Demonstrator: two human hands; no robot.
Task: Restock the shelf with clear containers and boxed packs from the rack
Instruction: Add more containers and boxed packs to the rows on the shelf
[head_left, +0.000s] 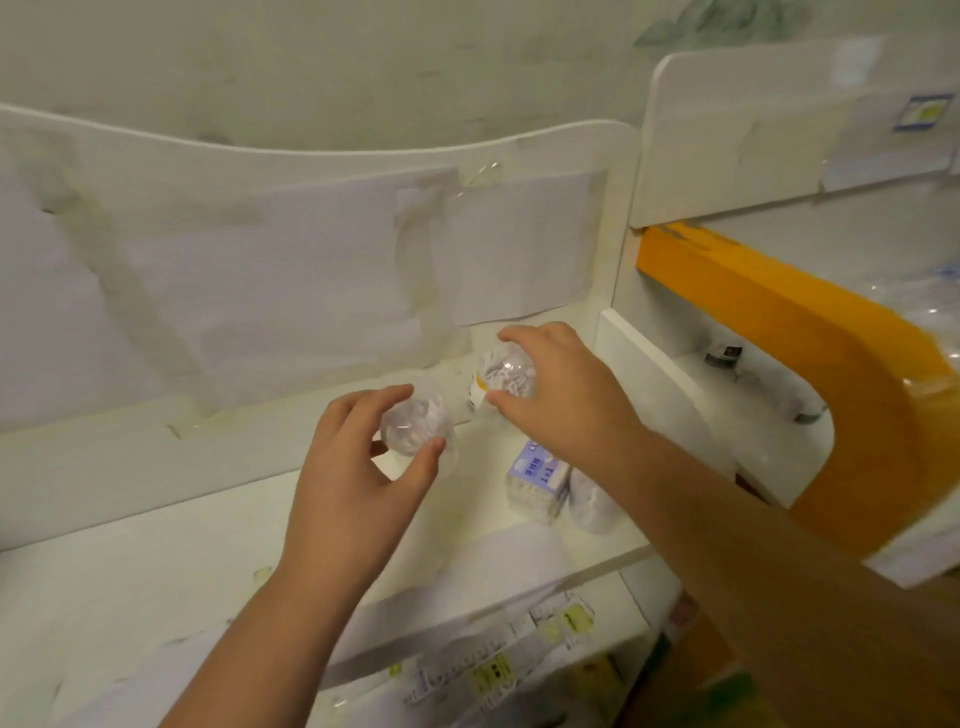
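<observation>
A white stepped shelf (156, 561) with taped paper on its back panel fills the view, against a pale wall. The left hand (358, 467) grips a small clear round plastic container of white pieces (415, 426) from above, thumb on its near side and fingers curled over the far side, holding it just over the front edge of the upper step. The right hand (556, 384) grips a second clear round container with a yellow-edged label (506, 376) the same way, just to the right and farther back, near the white divider (644, 374). The two containers sit close but apart, right one nearer the wall, so each hand seems to need only a short lowering move. Below the right forearm lie a clear pack with a purple label (540, 480) and, beside it, a white pouch (589, 501). An orange curved frame (831, 364) stands farther right.
</observation>
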